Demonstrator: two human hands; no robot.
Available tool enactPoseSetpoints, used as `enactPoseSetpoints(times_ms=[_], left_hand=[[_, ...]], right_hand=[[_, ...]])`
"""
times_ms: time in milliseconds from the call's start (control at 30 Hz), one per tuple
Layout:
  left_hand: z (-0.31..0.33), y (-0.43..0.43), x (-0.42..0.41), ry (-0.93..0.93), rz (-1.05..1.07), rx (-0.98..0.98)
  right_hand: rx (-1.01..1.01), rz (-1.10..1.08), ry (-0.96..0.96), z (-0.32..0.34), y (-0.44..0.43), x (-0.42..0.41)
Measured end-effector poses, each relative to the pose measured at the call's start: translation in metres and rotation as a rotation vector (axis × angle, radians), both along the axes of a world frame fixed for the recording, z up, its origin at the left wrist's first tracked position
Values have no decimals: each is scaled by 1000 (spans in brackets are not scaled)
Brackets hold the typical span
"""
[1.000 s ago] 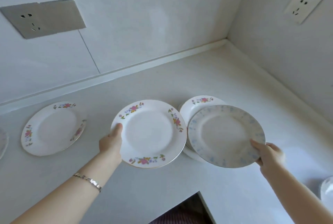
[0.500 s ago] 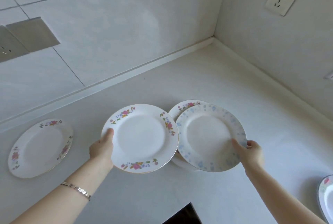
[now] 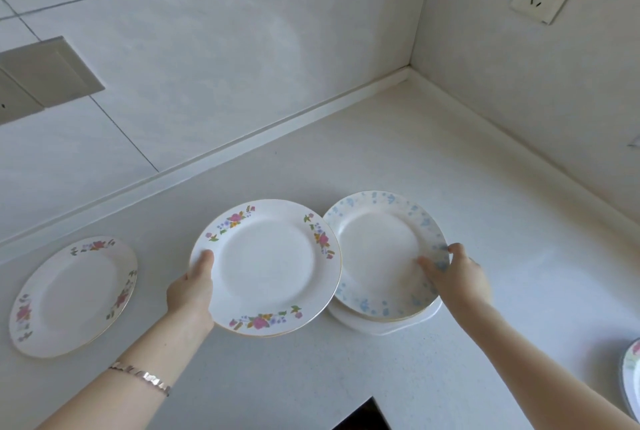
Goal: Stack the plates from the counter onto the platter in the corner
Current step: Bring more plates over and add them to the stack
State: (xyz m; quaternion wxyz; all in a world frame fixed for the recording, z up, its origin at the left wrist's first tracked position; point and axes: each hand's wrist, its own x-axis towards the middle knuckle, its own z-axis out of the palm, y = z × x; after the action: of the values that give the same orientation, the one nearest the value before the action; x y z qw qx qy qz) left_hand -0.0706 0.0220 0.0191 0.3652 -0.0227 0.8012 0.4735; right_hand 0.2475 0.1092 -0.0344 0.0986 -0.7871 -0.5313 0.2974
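While left hand (image 3: 190, 294) holds floral plate (image 3: 266, 267), blue plate (image 3: 377, 246) tops platter (image 3: 381, 327) pile

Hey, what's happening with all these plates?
A person is gathering plates into one pile. The right hand holds a blue-speckled plate by its rim, on top of the pile on the white platter. The left hand grips a pink-flowered plate held up beside it. A floral plate lies flat on the counter to the left, not yet collected.

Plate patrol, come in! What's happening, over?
Left hand grips pink-flower plate, aloft. Right hand pinches blue-speckled plate atop platter stack. Another floral plate waits left.
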Motion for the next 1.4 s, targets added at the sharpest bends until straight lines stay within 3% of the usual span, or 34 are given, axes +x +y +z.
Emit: enactPoseSetpoints(times_ms=[100, 167, 233, 300, 333, 533, 733, 867, 1167, 1400], left_hand=[[-1, -1, 5, -31, -8, 26], [-1, 0, 10, -46, -33, 58], [-1, 4, 19, -57, -76, 76], [0, 12, 34, -73, -135, 81], [0, 17, 43, -76, -167, 85], [-14, 45, 82, 261, -562, 101], [-23, 73, 98, 649, -1092, -197], [-30, 84, 101, 797, -1306, -349], [-43, 96, 94, 1037, -1480, -475], [-47, 97, 82, 1122, -1494, -459]], right_hand=[[-27, 66, -142, 8, -2, -1], [131, 116, -132, 14, -5, -9], [189, 99, 206, 31, -11, -27], [9, 28, 657, 47, -18, -44], [-50, -5, 770, 50, -21, -48], [53, -110, 544, 40, -16, -16], [59, -134, 459, 18, -10, 15], [79, -65, 350, 12, -3, 24], [40, 192, 67, 11, 12, 29], [128, 101, 137, -4, 11, 20]])
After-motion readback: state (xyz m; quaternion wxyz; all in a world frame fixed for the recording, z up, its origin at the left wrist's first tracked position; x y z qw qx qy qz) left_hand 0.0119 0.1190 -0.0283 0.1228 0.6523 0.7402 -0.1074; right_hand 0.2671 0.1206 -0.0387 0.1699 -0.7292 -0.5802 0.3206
